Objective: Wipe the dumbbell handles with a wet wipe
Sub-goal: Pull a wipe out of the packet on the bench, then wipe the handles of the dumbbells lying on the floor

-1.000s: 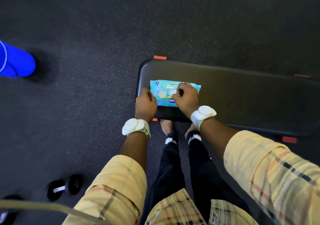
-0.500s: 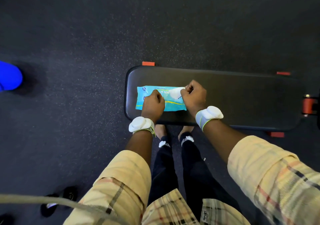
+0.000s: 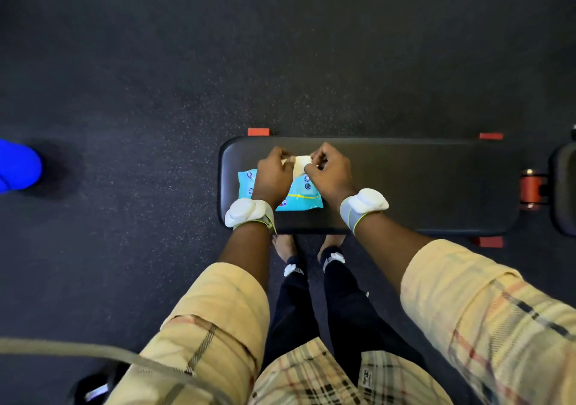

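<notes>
Left hand (image 3: 271, 177) lifts off pack (image 3: 300, 200), joins right hand (image 3: 330, 177) — both pinch wet wipe (image 3: 300, 163) between curled fingertips, just above pack. Risk — uneven pull may tear wipe, drag extra sheets. Dumbbell (image 3: 93, 390) well apart from fingers.

A gym. A black padded bench (image 3: 420, 186) with 3 red feet (image 3: 258, 131) stands on speckled rubber flooring (image 3: 156, 61). A dumbbell (image 3: 93, 389) lies well left of the bench.

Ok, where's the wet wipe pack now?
In the head view, the wet wipe pack lies at the left end of the black bench, partly under the left hand and right hand.
</notes>
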The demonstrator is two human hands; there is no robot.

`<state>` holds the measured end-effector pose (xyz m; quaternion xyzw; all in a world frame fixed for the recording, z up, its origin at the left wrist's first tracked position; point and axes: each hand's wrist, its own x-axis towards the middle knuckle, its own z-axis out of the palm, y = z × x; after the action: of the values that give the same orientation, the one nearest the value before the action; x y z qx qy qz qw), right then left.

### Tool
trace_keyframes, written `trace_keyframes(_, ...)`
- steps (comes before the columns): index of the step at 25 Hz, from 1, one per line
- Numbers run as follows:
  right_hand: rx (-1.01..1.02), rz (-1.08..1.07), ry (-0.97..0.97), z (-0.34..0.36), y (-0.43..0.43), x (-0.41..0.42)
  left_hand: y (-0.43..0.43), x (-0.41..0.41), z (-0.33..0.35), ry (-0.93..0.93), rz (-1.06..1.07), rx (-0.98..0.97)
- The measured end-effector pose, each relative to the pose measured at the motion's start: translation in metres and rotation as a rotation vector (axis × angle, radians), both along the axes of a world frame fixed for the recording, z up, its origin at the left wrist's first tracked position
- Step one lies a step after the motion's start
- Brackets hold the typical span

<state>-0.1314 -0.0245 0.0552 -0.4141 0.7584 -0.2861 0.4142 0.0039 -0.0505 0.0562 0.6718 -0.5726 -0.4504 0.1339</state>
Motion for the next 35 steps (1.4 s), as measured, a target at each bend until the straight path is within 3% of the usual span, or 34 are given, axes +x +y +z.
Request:
trace_keyframes(5, -0.064, 0.020, -0.262, 0.064, -0.044, 0.024, -0.030, 0.026, 0.071, 0.053, 0.025, -0.212)
trace_keyframes(11, -0.228, 0.251, -0.191, 0.147, -0.088, 0.063, -0.047, 0.071, 0.155, 0.057, 0.137, -0.423)
trace_keyframes(17, -0.344, 0.554, -0.194, 0.196, -0.096, 0.113, -0.015, 0.118, 0.210, -0.025, 0.387, -0.456)
trace_keyframes(24, -0.319, 0.890, -0.413, 0.223, -0.028, 0.204, 0.104, 0.168, 0.238, -0.215, 0.794, -0.512)
trace_keyframes(28, -0.286, 1.211, -0.362, 0.226, 0.046, 0.275, 0.201, 0.204, 0.257, -0.246, 1.052, -0.508)
trace_keyframes(35, -0.523, 1.604, -0.324, 0.259, 0.196, 0.366, 0.370, 0.251, 0.274, -0.242, 1.421, -0.527)
